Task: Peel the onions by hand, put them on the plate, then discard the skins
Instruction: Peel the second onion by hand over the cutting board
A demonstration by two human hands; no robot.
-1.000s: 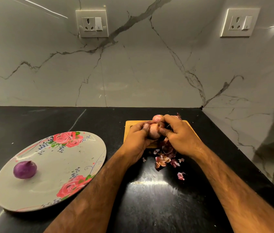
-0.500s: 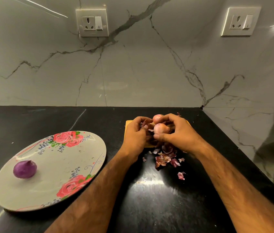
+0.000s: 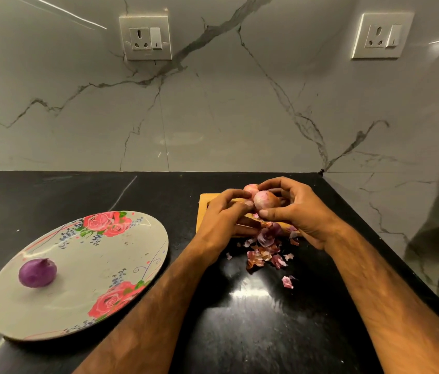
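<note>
Since half a second ago the left hand has come back from plucking and its thumb and forefinger now pinch at the left side of the onion. The right hand grips that onion from the right, above the board and just in front of a second onion. Its long axis seems to run left to right, the tapered end in the right palm. Skins lie beneath on the counter. The plate, holding one peeled onion, sits well apart to the left, so the left hand is nearer to it.
</note>
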